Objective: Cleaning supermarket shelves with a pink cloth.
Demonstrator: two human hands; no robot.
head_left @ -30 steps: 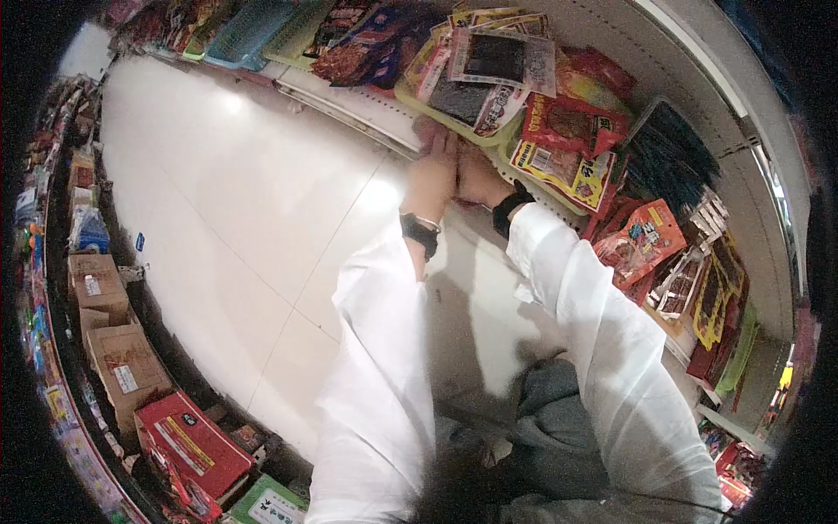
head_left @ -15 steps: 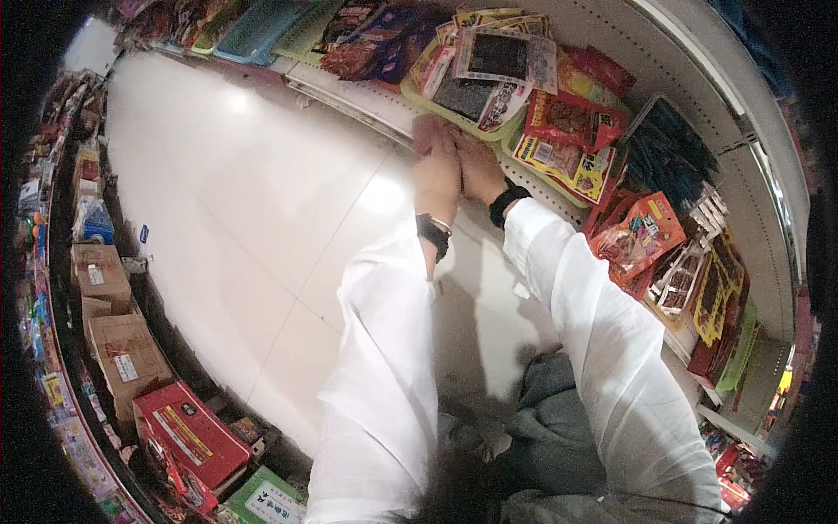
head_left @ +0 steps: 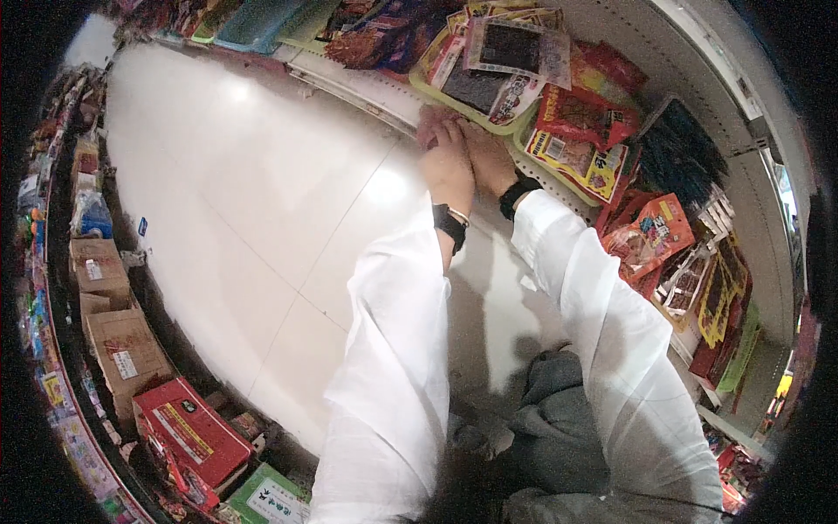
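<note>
Head view: left hand (head_left: 449,162) and right hand (head_left: 484,153) pressed side by side, fingers flat on the yellow-green tray (head_left: 454,109) rim at the shelf edge, dark snack packets (head_left: 497,74) lying just beyond, right hand nearer.

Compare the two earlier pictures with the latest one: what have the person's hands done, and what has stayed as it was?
Little has changed. The left hand and right hand stay pressed side by side at the front edge of the shelf, just below the yellow-green tray of snack packets. They have crept slightly toward the tray. Nothing was picked up or let go. The packets and the cartons across the aisle lie as before.
</note>
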